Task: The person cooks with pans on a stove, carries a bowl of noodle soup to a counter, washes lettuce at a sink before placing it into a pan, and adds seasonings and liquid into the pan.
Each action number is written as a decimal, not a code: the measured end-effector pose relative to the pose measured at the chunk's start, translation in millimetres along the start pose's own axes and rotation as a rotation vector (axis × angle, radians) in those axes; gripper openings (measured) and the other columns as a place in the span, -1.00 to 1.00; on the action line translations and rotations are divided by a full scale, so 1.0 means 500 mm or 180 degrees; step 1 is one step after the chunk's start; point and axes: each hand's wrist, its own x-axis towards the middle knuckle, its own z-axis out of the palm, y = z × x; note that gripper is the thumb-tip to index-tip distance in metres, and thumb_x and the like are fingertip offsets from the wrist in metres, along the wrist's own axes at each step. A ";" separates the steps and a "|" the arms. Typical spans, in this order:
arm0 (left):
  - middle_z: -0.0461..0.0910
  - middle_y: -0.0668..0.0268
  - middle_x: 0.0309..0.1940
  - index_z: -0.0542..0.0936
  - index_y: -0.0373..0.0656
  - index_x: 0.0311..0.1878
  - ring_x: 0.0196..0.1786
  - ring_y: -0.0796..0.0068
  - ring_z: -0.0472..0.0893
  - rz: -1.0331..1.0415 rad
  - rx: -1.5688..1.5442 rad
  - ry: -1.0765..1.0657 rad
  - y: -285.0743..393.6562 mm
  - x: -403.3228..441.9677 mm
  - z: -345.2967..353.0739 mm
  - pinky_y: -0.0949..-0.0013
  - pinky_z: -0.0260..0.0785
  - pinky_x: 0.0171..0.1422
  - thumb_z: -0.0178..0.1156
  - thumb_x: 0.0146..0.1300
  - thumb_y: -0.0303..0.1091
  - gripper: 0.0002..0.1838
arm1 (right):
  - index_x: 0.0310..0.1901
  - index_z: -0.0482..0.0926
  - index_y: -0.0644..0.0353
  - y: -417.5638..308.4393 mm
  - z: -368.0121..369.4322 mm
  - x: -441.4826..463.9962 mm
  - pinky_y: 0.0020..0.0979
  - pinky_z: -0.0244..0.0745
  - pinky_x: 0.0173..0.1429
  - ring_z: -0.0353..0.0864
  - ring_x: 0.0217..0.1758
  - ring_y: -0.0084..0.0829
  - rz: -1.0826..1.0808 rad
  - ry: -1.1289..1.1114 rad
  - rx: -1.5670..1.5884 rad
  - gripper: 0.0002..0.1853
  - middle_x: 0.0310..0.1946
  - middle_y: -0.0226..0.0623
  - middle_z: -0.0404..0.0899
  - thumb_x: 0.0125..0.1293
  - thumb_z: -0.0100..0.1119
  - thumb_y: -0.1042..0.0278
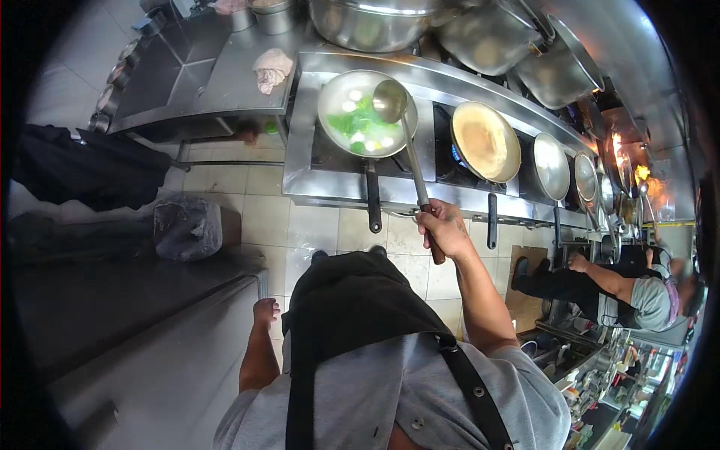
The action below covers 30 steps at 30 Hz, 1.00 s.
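My right hand [445, 229] is closed around the brown handle of a long ladle [390, 100]. The ladle's bowl is over the right side of a frying pan [328, 131], whose black handle points toward me. In this pan are leafy greens [358, 122] and round white pieces [354, 94] in pale liquid. How deep the ladle's bowl sits cannot be made out. My left hand [265, 310] hangs low by my side, fingers curled, with nothing visible in it. Right of the first pan, a second pan [513, 142] holds a golden-brown layer [480, 141] over a blue flame.
Other pans [551, 166] line the steel stove [307, 182] to the right. Large metal pots [367, 34] stand behind. A pinkish cloth [272, 70] lies on the left counter. At far right a co-worker [630, 294] stands near tall flames [618, 152]. A plastic-wrapped bundle [187, 229] sits left.
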 end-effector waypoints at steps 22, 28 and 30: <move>0.60 0.37 -0.43 0.55 -0.08 -0.12 -0.42 0.45 0.63 0.0126 -0.0016 0.0183 -0.028 0.002 0.006 0.31 0.37 -0.44 0.15 0.20 -0.24 -0.78 | -0.01 0.45 0.32 -0.071 -0.076 -0.020 -0.61 0.17 -0.76 0.33 -0.79 -0.64 -0.0265 -0.0229 0.1624 -0.68 -0.62 -0.46 0.45 0.21 0.11 0.42; 0.60 0.36 -0.42 0.56 -0.11 -0.08 -0.41 0.42 0.63 0.0051 -0.0178 0.0193 -0.022 -0.014 0.022 0.31 0.38 -0.45 0.14 0.19 -0.22 -0.72 | -0.03 0.44 0.38 -0.052 -0.080 -0.021 -0.61 0.22 -0.68 0.34 -0.77 -0.60 -0.0175 -0.0149 0.1222 -0.69 -0.61 -0.41 0.45 0.20 0.11 0.46; 0.61 0.36 -0.42 0.56 -0.11 -0.08 -0.41 0.42 0.63 0.0045 -0.0152 0.0141 -0.021 -0.019 0.027 0.31 0.38 -0.44 0.15 0.19 -0.21 -0.72 | -0.02 0.43 0.40 -0.044 -0.079 -0.024 -0.60 0.24 -0.67 0.35 -0.77 -0.59 -0.0086 -0.0219 0.1142 -0.67 -0.61 -0.39 0.46 0.19 0.11 0.47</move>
